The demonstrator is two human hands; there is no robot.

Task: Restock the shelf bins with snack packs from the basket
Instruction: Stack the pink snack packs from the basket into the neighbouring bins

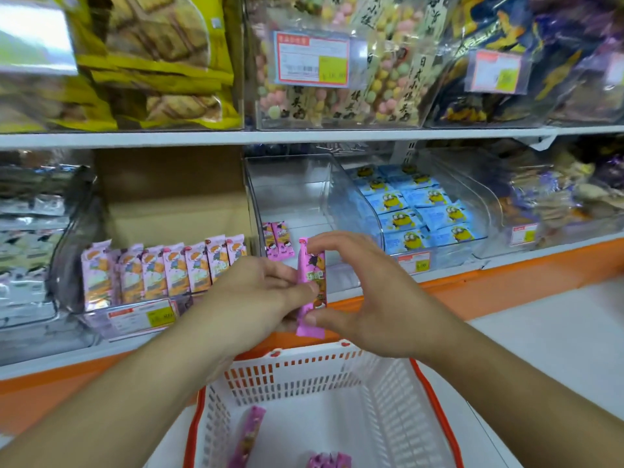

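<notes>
A pink snack pack (312,288) stands upright between both hands, just above the far rim of the white basket (304,373). My left hand (256,295) grips its left side, thumb across the front. My right hand (364,295) pinches it by its top and bottom ends with forefinger and thumb. Behind the hands is a clear shelf bin (290,197) holding two matching pink packs (277,239) at its front left. In the basket lie one pink pack (248,437) and a small bunch of pink packs (329,461).
A bin of pale pink biscuit packs (162,271) stands to the left, a bin of blue cartoon packs (415,211) to the right. Above, a white shelf (304,136) carries bins of bagged snacks. An orange ledge (506,285) runs below the bins.
</notes>
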